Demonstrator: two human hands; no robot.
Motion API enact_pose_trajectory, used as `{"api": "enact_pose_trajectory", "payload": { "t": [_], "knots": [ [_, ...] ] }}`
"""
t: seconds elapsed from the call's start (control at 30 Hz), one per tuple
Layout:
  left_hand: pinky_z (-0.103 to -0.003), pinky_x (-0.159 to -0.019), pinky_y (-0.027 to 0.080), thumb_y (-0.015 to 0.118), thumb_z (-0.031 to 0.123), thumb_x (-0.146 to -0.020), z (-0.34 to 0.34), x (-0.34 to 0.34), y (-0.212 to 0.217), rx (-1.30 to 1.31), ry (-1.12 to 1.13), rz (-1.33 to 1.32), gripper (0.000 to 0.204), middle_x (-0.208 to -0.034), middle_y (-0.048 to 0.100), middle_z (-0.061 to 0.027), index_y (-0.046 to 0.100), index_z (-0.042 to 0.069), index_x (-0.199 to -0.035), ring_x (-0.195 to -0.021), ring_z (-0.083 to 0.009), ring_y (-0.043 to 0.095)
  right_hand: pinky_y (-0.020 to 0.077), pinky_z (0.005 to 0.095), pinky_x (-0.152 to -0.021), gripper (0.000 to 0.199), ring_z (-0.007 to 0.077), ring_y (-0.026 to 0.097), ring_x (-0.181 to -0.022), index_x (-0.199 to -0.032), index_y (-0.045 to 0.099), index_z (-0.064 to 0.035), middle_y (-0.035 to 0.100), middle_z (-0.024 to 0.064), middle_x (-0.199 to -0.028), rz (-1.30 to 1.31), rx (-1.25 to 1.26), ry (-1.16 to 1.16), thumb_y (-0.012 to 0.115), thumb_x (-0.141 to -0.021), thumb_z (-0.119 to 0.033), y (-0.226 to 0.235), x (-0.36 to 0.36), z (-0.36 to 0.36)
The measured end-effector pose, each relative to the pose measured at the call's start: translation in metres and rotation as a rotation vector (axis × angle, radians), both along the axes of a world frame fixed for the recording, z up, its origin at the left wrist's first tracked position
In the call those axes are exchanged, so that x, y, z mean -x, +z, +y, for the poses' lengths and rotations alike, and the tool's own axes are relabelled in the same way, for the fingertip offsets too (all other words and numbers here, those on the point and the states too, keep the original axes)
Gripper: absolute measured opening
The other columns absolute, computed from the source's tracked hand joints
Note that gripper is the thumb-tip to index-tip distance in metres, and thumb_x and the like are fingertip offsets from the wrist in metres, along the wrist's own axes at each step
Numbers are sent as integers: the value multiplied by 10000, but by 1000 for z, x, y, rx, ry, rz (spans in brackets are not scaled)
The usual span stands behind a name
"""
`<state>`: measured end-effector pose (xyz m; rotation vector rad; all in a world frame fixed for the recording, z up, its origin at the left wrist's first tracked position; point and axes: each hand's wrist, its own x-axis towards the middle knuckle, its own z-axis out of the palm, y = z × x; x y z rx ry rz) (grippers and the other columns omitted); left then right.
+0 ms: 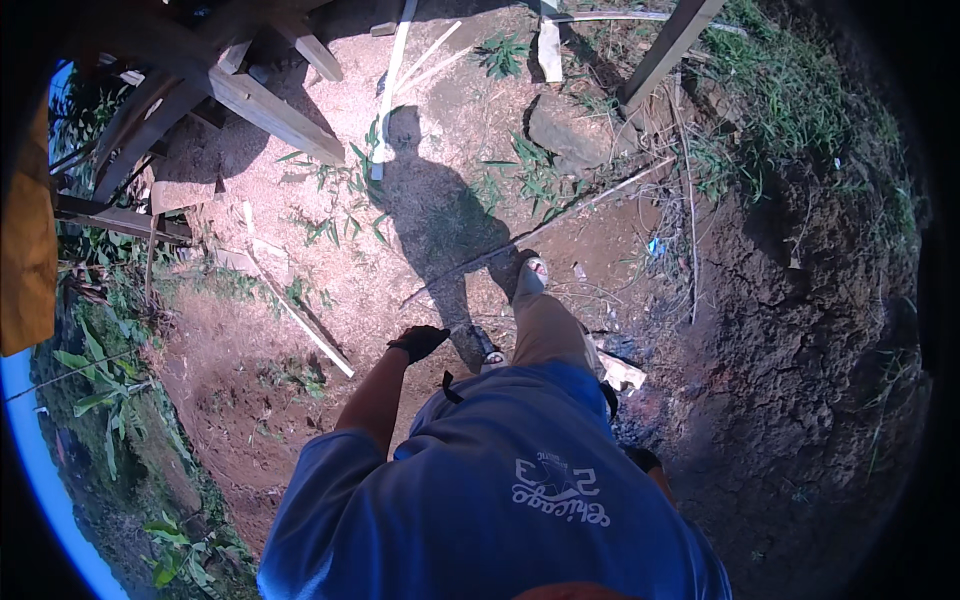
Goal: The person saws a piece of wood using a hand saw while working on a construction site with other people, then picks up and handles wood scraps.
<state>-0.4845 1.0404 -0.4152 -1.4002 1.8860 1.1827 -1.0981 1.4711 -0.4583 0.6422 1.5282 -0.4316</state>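
Note:
My left hand, in a black glove, hangs out in front of my left side over the dirt. Its fingers reach loosely forward and nothing shows in them. A thin pale wood strip lies on the ground to its left. Only a dark piece of my right hand shows at my right side; the blue shirt hides the rest, fingers included. My feet stand apart on the ground, one shoe ahead of the other.
Long pale strips lie on sawdust-covered ground ahead. Heavy timber beams stand at the far left, and a post leans at the far right. A thin stick crosses the ground before my feet. A rough dirt bank rises on the right.

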Motion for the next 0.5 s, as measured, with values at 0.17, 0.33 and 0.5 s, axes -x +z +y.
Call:
{"api": "enact_pose_trajectory", "payload": {
  "t": [0.17, 0.33, 0.5],
  "knots": [
    [-486, -1118, 426, 409, 729, -967, -15, -59, -28, -129, 473, -231, 803, -1321, 678, -231, 715, 50, -1265, -1299, -399, 602, 531, 500, -737, 372, 361, 690, -898, -1202, 659, -143, 708, 161, -1077, 51, 13, 302, 707, -940, -404, -12, 74, -206],
    [-467, -1095, 452, 412, 806, -927, -32, -55, 12, -333, 706, -297, 865, -1234, 713, -246, 770, 50, -1147, -1258, -383, 635, 485, 437, -527, 255, 288, 669, -678, -1072, 658, -143, 708, 114, -889, 478, 410, 555, 674, -969, -376, -22, 143, -525],
    [-465, -862, 569, 525, 481, -992, -1, -102, -37, 45, 574, -317, 465, -1090, 761, -184, 769, 95, -1079, -1037, -322, 740, 515, 296, -574, 320, 153, 704, -727, -1256, 678, -129, 749, 39, -938, 517, 1042, 733, 684, -975, -283, 69, -10, -856]
  ]
}}
